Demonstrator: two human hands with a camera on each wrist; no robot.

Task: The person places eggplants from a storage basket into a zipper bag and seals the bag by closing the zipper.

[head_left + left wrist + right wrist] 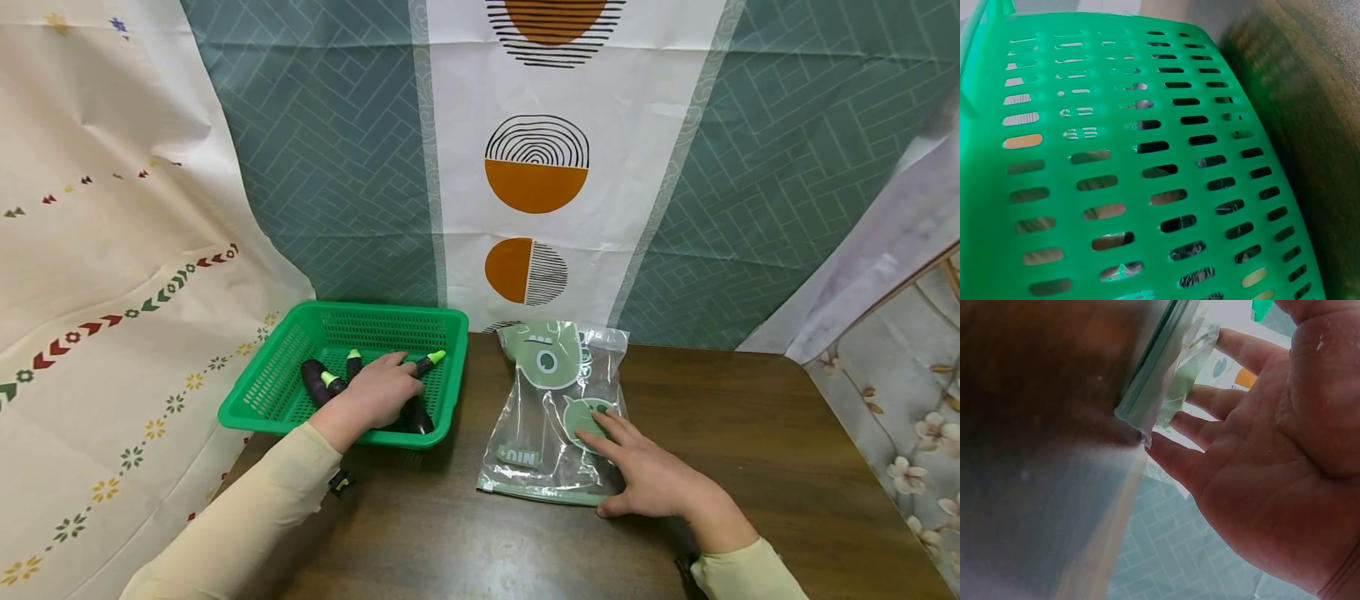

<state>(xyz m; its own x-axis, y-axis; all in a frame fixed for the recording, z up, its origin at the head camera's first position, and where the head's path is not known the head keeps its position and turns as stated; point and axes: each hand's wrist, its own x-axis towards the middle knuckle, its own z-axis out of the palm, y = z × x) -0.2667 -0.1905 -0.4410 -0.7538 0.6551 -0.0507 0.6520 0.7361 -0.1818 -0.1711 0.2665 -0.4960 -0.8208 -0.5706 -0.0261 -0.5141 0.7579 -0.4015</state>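
My left hand (382, 390) reaches down into a green plastic basket (266, 425), over several dark purple eggplants (417, 417) with bright green stem ends. Its fingertips are hidden among them, so whether they grip one cannot be told. In the left wrist view the slotted basket wall (1110, 187) fills most of the picture and screens the hand. My right hand (651, 471) rests with spread fingers on the right side of a clear zip bag (536, 425) with green printed patches. The right wrist view has the fingertips touching the bag near its green zip edge (1150, 375).
Bag and basket stand on a brown wooden table (420, 533), the basket left of the bag. A patterned cloth (540, 275) hangs behind the table's far edge. Cream cloth (135, 400) drapes along the left side, and a flowered cloth (911, 417) borders the right.
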